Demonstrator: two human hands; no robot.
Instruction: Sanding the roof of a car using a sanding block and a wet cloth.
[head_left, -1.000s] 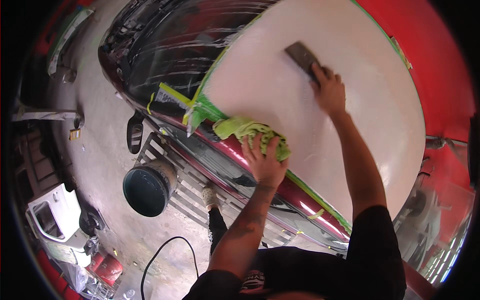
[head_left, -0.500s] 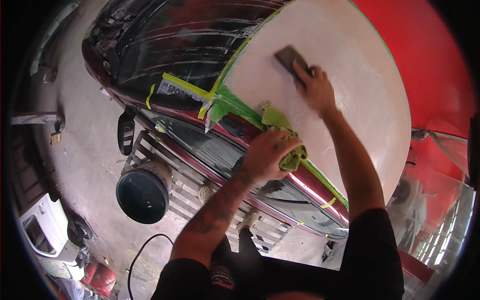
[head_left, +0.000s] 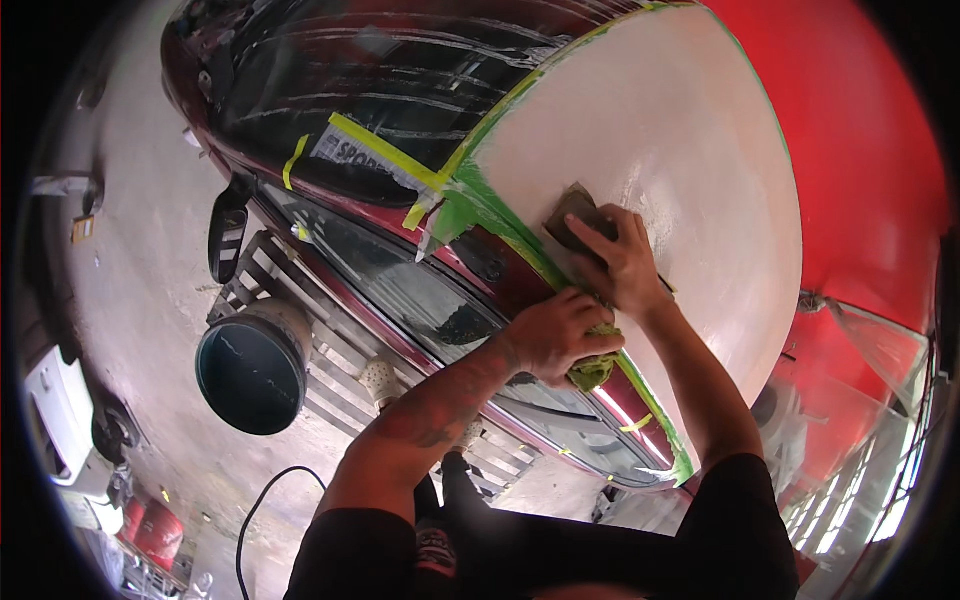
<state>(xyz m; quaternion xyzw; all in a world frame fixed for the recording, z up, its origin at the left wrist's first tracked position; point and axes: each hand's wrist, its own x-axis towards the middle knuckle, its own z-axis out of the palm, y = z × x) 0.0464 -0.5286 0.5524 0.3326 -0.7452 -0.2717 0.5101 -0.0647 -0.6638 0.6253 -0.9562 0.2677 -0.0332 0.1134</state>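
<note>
A dark, flat sanding block [head_left: 577, 208] lies against the pale, wet-looking car roof [head_left: 690, 130], close to its taped edge. My right hand [head_left: 628, 262] is closed on this block, fingers spread along its top. Just below, my left hand [head_left: 560, 335] grips a crumpled green cloth [head_left: 596, 370] at the roof's side edge; part of the cloth is hidden under the fingers. Green masking tape [head_left: 480, 200] borders the roof panel. Beside it, yellow tape [head_left: 385, 152] holds a sheet of printed paper near the windscreen corner.
The dark red car's streaked windscreen [head_left: 370, 90] stretches to the upper left. A side mirror [head_left: 230, 228] juts out over a slatted wooden pallet [head_left: 330, 385]. Next to the pallet stands a dark bucket [head_left: 250, 375]. A black cable [head_left: 250, 520] curves across the floor. Red surfaces [head_left: 860, 130] rise beyond the roof.
My right hand has drawn the sanding block back toward me, from further up the roof to beside my left hand. The cloth is bunched more tightly under my left hand. The view has shifted slightly.
</note>
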